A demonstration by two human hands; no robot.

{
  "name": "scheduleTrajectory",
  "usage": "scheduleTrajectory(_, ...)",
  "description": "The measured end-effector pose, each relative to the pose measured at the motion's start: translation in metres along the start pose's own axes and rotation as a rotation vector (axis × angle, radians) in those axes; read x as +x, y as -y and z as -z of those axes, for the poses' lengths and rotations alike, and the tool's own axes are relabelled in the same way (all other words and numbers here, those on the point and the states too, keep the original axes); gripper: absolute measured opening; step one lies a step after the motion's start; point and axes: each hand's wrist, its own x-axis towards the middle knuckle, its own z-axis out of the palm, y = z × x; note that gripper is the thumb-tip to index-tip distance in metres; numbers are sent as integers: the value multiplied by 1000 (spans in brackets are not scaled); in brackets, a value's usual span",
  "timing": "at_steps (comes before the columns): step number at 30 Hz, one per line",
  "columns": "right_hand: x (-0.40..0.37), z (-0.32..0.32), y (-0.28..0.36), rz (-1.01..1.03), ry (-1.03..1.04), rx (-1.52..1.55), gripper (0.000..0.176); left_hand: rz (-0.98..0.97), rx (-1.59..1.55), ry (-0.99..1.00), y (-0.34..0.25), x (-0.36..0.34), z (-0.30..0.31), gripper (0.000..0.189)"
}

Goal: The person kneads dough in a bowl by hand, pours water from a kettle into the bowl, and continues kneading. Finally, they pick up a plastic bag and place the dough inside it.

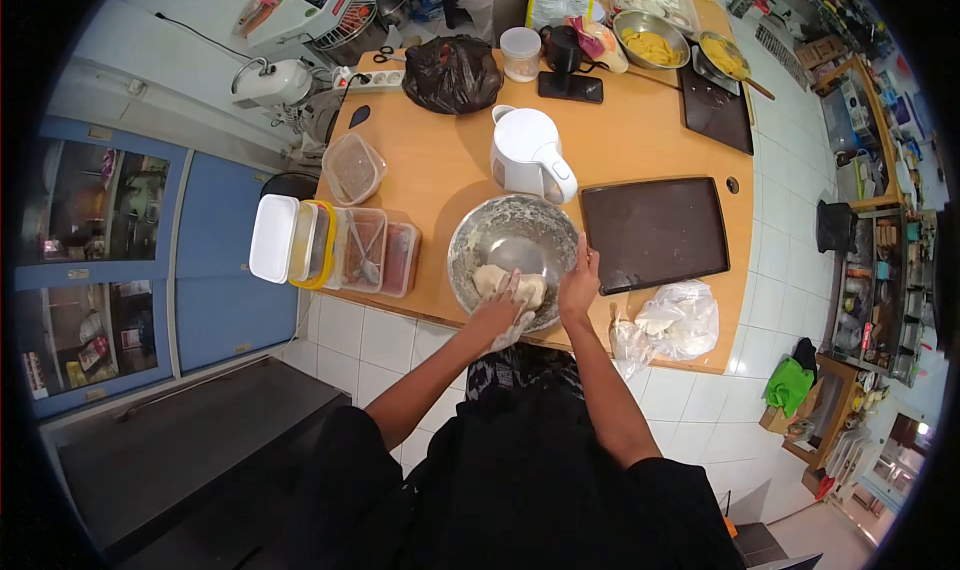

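A metal mixing bowl (540,220) stands at the table's front edge, its inner wall smeared with flour and dough. Low inside it lies a pale lump of dough (531,289). My left hand (500,313) reaches into the bowl with its fingers pressed over the dough, and white residue coats part of the hand. At the bowl's right side, my right hand (580,284) grips the rim, fingers pointing up along the outside. Just behind the bowl is a white electric kettle (526,150).
A dark baking tray (656,234) lies right of the bowl, with a clear plastic bag (680,320) in front. Plastic containers (362,250) line the left edge. Farther back are a black bag (452,74), a phone (570,87) and a bowl of yellow food (650,46).
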Motion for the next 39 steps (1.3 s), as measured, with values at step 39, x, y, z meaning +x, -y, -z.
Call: scheduleTrajectory(39, 8, 2, -5, 173, 68, 66, 63, 457, -156, -335, 43, 136, -105, 28)
